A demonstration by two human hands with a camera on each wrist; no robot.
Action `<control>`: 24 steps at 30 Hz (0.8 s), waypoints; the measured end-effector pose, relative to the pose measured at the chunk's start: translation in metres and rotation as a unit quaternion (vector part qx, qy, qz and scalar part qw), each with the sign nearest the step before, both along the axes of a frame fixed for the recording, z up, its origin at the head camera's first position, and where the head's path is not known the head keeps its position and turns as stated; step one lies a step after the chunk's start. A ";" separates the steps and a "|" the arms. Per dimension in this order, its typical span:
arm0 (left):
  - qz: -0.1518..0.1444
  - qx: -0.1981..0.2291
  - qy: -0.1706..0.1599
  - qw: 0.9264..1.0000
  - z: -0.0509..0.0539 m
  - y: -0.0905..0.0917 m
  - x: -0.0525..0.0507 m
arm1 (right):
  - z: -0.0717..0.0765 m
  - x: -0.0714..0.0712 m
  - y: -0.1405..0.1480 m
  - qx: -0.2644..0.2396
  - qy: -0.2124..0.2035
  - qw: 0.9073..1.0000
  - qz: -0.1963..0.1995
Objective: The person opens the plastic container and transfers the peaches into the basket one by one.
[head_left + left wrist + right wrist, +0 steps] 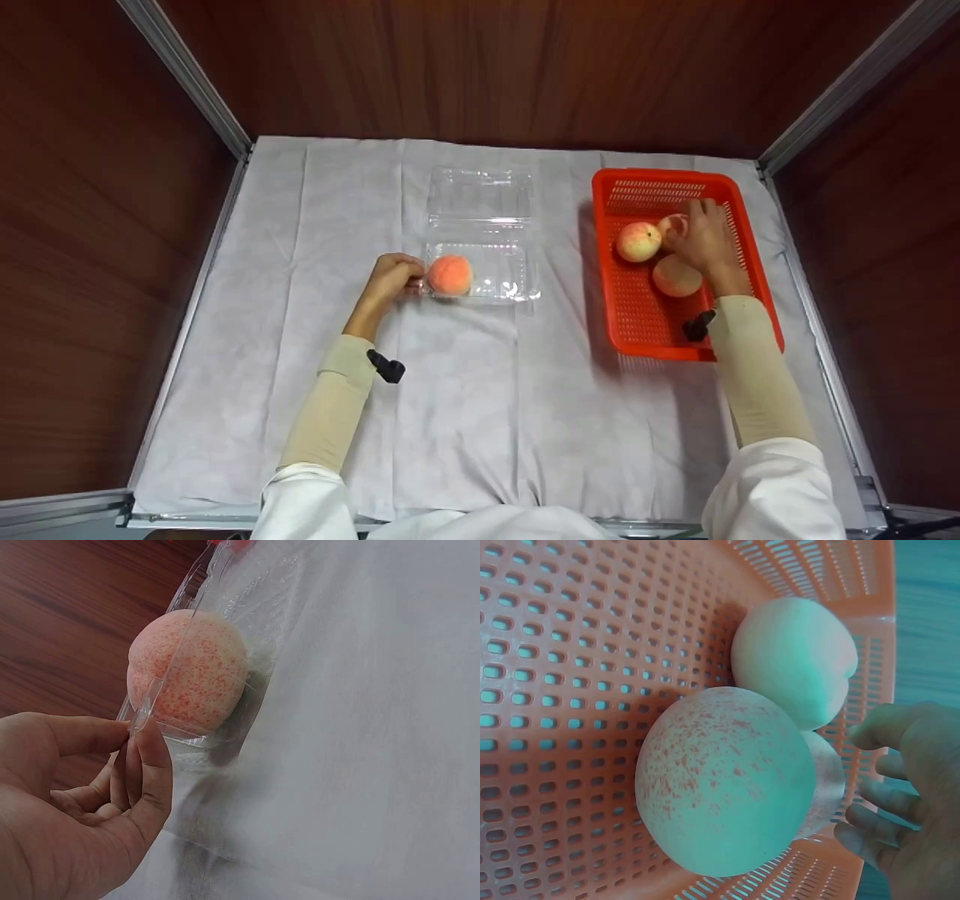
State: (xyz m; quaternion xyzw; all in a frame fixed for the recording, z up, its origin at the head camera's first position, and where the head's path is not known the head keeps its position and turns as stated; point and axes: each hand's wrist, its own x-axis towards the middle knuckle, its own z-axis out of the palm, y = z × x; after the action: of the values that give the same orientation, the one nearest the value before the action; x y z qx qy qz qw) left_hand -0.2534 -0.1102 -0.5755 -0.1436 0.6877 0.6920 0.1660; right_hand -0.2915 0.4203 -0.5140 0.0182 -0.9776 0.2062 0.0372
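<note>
A clear plastic clamshell box (491,270) lies with its lid (480,196) folded back. One peach (450,275) sits in the left end of its base. Between thumb and fingers my left hand (395,276) pinches the box's left rim, which the left wrist view shows beside the peach (187,671). Over the red basket (694,351) is my right hand (706,236), its fingers spread and slightly bent near the farthest peach (673,223), partly hidden. Two more peaches are there, a yellowish one (638,242) and a nearer one (677,276). The right wrist view shows nothing held.
A pale cloth (465,390) covers the table. Brown wood-grain panels (480,75) with metal rails stand at the back and both sides. The basket is to the right of the box, with a gap of cloth between them.
</note>
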 end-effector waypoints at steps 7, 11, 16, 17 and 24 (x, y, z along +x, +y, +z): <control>0.002 -0.007 0.003 1.000 0.000 -0.001 0.001 | -0.001 0.001 -0.007 -0.003 0.016 1.000 0.007; 0.001 -0.010 0.002 1.000 0.001 -0.001 0.002 | 0.002 0.002 -0.011 -0.005 0.016 1.000 0.016; 0.002 -0.007 -0.005 1.000 0.000 -0.001 0.001 | 0.006 0.002 -0.015 -0.013 0.005 1.000 0.021; 0.003 -0.006 -0.006 1.000 0.001 -0.001 0.001 | 0.007 0.002 -0.016 -0.013 0.006 1.000 0.021; 0.007 0.004 -0.009 1.000 0.000 0.000 0.001 | 0.013 0.003 -0.025 -0.007 0.018 0.999 0.028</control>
State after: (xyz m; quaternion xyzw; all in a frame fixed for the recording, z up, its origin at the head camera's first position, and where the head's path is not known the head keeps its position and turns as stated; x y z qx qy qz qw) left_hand -0.2523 -0.1102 -0.5751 -0.1538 0.6823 0.6946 0.1683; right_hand -0.2881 0.3955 -0.5008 0.0489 -0.9745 0.2133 0.0490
